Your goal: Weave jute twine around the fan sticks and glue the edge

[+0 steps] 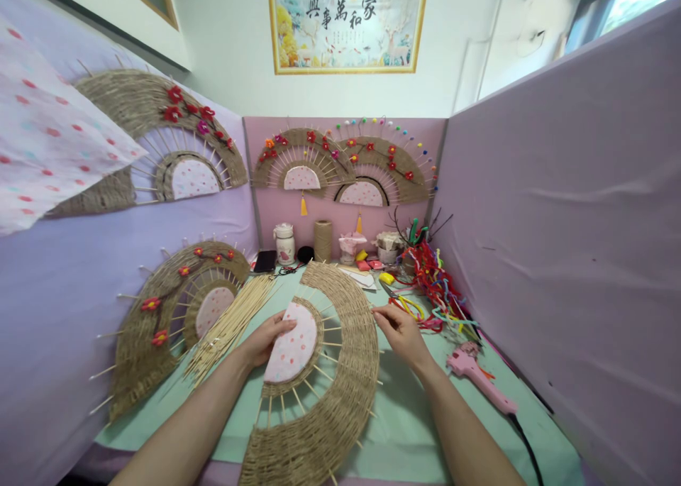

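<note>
Jute over thin sticks: found the fan (330, 372) flat on the table (388, 429), judged it light, stiff, brittle at the stick tips, best gripped by the band. Saw left hand (266, 340) spread open on its pink centre, right hand (399, 330) with fingers bent at the outer rim, hold unclear. Noted a lidded pot (284, 243) behind, contents hidden.

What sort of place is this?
Probably a small craft workstation for woven fans: finished fans hang on the purple partitions, with a twine spool, pipe cleaners and a glue gun on the table.
</note>
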Demonstrator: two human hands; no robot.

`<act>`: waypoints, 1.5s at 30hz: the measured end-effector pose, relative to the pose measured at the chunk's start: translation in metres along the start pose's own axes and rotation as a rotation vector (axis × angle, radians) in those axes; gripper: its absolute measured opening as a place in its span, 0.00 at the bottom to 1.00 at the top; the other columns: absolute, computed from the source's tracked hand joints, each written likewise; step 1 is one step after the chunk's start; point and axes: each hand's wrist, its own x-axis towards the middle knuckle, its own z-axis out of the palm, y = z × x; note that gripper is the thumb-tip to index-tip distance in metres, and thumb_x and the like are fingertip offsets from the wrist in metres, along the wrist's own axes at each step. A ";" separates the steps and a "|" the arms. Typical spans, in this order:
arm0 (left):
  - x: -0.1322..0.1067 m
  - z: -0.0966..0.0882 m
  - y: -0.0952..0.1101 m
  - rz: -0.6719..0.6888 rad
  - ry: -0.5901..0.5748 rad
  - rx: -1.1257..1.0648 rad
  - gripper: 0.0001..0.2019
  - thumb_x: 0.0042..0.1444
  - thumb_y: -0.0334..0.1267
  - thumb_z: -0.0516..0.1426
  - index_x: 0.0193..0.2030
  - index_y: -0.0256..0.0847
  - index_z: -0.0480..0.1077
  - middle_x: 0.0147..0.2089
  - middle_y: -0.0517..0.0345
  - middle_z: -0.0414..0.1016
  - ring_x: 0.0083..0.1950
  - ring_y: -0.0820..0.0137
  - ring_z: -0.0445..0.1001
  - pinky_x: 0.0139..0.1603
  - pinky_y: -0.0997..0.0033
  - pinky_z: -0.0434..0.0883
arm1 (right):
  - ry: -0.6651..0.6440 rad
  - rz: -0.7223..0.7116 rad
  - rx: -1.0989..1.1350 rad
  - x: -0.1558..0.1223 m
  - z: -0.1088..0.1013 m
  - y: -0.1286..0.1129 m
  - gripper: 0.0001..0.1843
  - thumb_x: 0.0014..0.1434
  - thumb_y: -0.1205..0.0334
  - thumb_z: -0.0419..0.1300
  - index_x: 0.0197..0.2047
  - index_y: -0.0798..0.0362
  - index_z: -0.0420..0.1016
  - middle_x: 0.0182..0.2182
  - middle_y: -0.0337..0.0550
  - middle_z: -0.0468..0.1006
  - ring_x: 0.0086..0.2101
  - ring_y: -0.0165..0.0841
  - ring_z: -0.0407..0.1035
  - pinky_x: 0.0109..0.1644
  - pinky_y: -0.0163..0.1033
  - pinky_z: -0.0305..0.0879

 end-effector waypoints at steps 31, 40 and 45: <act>-0.001 0.005 0.004 0.072 0.053 -0.122 0.13 0.49 0.30 0.62 0.43 0.34 0.69 0.35 0.51 0.78 0.29 0.69 0.77 0.30 0.72 0.74 | 0.118 -0.123 0.009 -0.001 0.000 -0.005 0.11 0.59 0.62 0.55 0.40 0.51 0.78 0.29 0.43 0.74 0.30 0.31 0.66 0.32 0.35 0.62; 0.003 -0.001 0.003 0.081 0.079 -0.167 0.13 0.50 0.30 0.61 0.43 0.34 0.69 0.34 0.51 0.79 0.30 0.67 0.78 0.32 0.70 0.75 | 0.111 -0.118 -0.007 -0.001 0.000 -0.009 0.11 0.60 0.60 0.55 0.39 0.52 0.78 0.28 0.43 0.74 0.28 0.31 0.65 0.30 0.35 0.61; 0.006 -0.002 0.002 0.105 0.096 -0.178 0.13 0.50 0.29 0.60 0.43 0.34 0.69 0.37 0.49 0.79 0.32 0.67 0.78 0.34 0.69 0.75 | 0.088 -0.101 -0.018 -0.002 0.000 -0.010 0.10 0.60 0.60 0.55 0.36 0.53 0.77 0.28 0.43 0.74 0.28 0.30 0.65 0.30 0.35 0.61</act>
